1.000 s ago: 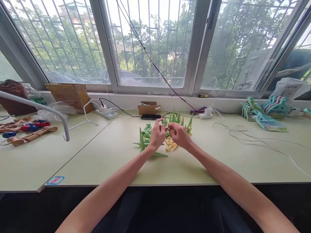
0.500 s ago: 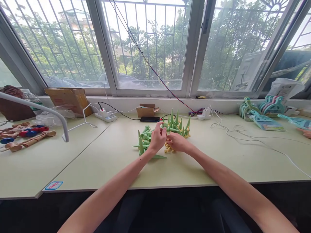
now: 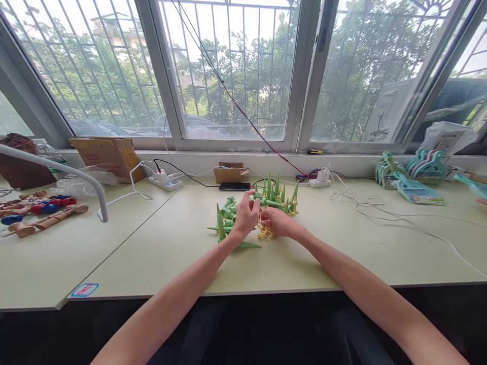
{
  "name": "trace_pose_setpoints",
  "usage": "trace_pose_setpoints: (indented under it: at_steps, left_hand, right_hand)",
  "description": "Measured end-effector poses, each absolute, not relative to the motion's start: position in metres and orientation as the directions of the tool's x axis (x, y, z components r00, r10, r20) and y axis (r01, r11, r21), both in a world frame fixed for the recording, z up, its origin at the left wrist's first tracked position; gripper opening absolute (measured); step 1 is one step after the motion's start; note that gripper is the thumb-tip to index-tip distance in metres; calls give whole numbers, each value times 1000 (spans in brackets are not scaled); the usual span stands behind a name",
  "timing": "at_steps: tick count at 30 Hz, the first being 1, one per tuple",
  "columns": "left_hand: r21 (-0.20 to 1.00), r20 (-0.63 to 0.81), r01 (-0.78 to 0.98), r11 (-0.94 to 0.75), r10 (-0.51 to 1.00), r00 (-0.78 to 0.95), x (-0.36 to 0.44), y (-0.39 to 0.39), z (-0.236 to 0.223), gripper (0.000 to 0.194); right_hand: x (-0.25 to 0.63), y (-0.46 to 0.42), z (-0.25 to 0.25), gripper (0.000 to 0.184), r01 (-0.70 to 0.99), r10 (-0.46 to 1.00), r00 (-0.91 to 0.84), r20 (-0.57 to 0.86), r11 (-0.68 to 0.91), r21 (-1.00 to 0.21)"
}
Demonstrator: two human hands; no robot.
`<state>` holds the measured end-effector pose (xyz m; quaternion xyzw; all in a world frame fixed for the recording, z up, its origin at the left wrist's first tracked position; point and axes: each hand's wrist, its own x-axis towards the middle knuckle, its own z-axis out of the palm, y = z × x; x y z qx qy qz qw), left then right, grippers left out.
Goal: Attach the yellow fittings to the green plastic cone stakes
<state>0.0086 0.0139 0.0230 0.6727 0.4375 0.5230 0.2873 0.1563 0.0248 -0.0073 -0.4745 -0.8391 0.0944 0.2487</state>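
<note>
In the middle of the table, my left hand (image 3: pixel 247 217) is closed, with thumb and forefinger round what looks like a light green cone-shaped plastic piece (image 3: pixel 271 203) whose tip points right. My right hand (image 3: pixel 278 222) is closed just beside it, fingertips nearly touching the left hand's; what they pinch is hidden. Under the right hand lie small yellow plastic pieces (image 3: pixel 265 232). Loose green cones (image 3: pixel 220 225) and cup-like parts lie left of my hands, one cone (image 3: pixel 249 245) flat in front. Several green cones (image 3: pixel 269 186) with yellow bits stand upright behind.
A phone (image 3: pixel 235 187) and small open cardboard box (image 3: pixel 230 174) lie behind. Wooden toys (image 3: pixel 49 218) and a white curved bar (image 3: pixel 76 170) are left. White cables (image 3: pixel 375 205) and teal-handled packs (image 3: pixel 420 190) are right. Another person's hand (image 3: pixel 482 202) shows at the right edge.
My hands and the pieces about them look almost unchanged. At the far right, the other person's hand has drawn a teal item further toward the edge of view.
</note>
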Motion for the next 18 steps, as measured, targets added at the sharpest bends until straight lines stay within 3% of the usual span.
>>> trace_pose_setpoints:
  at_steps: [11, 18]
  left_hand:
    - [864, 428, 265, -427, 902, 58, 8, 15, 22, 32]
    - [958, 272, 87, -272, 962, 8, 7, 20, 21, 29]
  right_hand:
    - [152, 19, 3, 17, 794, 875, -361, 322, 469, -386]
    - [149, 18, 5, 16, 674, 840, -247, 483, 507, -537]
